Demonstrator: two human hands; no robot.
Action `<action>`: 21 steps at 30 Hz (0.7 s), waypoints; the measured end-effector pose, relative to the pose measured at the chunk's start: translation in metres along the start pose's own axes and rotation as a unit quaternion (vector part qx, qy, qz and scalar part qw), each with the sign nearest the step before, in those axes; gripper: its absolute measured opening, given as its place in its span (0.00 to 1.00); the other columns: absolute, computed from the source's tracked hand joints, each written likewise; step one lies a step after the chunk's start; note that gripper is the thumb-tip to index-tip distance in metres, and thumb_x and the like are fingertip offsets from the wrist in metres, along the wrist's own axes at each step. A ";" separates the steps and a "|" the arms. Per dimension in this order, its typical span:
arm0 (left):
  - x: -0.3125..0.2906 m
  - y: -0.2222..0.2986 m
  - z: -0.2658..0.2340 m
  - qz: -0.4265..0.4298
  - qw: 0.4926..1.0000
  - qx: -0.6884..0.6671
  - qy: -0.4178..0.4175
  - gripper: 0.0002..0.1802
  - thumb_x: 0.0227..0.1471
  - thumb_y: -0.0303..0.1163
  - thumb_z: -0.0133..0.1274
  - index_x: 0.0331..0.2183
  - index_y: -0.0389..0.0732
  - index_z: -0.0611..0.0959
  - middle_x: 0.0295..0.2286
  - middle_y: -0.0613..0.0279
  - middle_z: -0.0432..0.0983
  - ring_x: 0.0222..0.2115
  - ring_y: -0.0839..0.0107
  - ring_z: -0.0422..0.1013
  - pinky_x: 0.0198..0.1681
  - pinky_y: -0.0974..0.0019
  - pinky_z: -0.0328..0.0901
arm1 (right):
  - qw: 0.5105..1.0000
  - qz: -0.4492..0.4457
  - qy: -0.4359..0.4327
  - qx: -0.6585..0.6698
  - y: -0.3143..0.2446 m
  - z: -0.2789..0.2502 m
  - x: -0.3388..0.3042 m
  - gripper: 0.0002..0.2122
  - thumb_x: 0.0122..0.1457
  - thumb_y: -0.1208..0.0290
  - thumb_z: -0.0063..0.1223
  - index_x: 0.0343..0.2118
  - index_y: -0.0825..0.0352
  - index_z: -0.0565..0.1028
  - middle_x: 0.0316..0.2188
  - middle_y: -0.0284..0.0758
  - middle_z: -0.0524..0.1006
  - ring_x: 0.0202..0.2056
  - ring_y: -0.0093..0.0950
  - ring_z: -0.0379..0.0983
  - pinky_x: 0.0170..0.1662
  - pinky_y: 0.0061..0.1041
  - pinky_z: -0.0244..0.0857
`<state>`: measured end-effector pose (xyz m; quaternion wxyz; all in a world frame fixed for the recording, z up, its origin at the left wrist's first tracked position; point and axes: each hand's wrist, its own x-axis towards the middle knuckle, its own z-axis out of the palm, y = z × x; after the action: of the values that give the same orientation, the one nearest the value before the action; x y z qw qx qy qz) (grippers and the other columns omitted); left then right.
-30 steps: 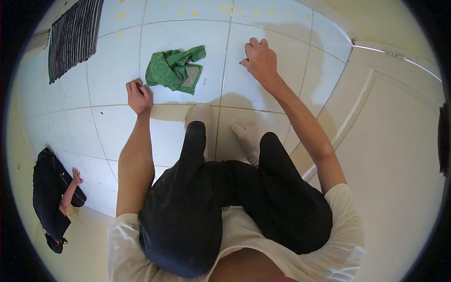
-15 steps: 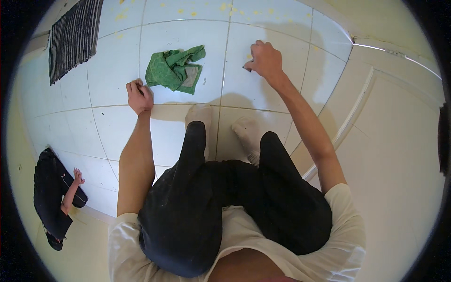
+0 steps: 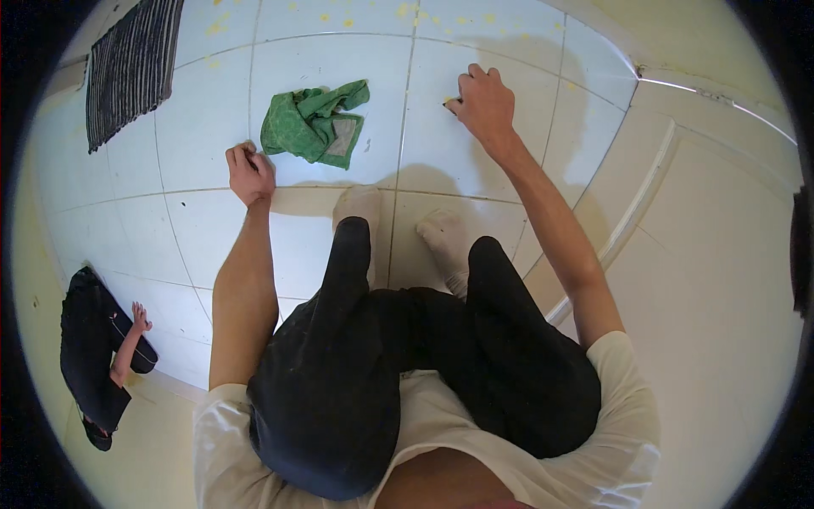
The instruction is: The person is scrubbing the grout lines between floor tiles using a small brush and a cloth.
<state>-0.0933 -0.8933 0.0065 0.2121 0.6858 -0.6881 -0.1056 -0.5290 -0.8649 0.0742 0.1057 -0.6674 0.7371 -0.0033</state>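
My right hand (image 3: 487, 102) is closed, low over the tiled floor (image 3: 339, 55). Between its thumb and fingers I grip a small dark piece (image 3: 447, 103); only its edge shows, so its kind is unclear. A yellow speck shows beside the thumb. My left hand (image 3: 252, 174) rests curled on the floor, knuckles forward; whatever its fingers may hold is hidden. Just ahead and to the right of it lies a crumpled green cloth (image 3: 309, 123) with a pale patch, apart from both hands.
Yellow spots (image 3: 490, 19) dot the far tiles. A black-and-white striped mat (image 3: 131, 72) lies far left. At the left wall a person in dark clothes (image 3: 89, 348) sits with one hand out. On the right stands a white panelled door (image 3: 712, 254). My socked feet (image 3: 443, 237) are below.
My right hand has shifted slightly forward and right with the small dark piece. My left hand and the green cloth have stayed almost in place.
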 end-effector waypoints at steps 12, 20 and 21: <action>0.001 0.003 -0.002 0.012 1.000 0.007 0.014 0.06 0.53 0.28 0.45 0.34 0.44 0.75 0.35 0.62 0.69 0.31 0.61 0.73 0.33 0.57 0.69 | 1.000 0.005 0.021 0.000 -0.007 -0.001 -0.007 0.15 0.41 0.61 0.72 0.23 0.65 0.77 0.31 0.32 0.74 0.34 0.35 0.72 0.28 0.37 0.71; 0.001 0.003 0.000 0.006 1.000 0.020 0.013 0.05 0.53 0.29 0.45 0.34 0.44 0.75 0.35 0.63 0.69 0.30 0.61 0.72 0.33 0.57 0.69 | 1.000 0.004 0.020 0.008 -0.005 0.004 -0.006 0.15 0.41 0.59 0.72 0.22 0.64 0.78 0.30 0.31 0.74 0.33 0.33 0.71 0.26 0.35 0.70; 0.000 0.003 -0.001 0.008 1.000 0.018 0.015 0.05 0.53 0.29 0.45 0.34 0.44 0.75 0.35 0.63 0.69 0.30 0.61 0.72 0.33 0.57 0.69 | 1.000 0.008 -0.001 0.005 -0.006 0.000 -0.005 0.15 0.42 0.59 0.72 0.22 0.64 0.78 0.30 0.31 0.74 0.33 0.33 0.71 0.26 0.34 0.70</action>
<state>-0.0953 -0.8935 0.0085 0.2107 0.6857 -0.6920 -0.0815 -0.5230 -0.8608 0.0755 0.1099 -0.6609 0.7424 -0.0055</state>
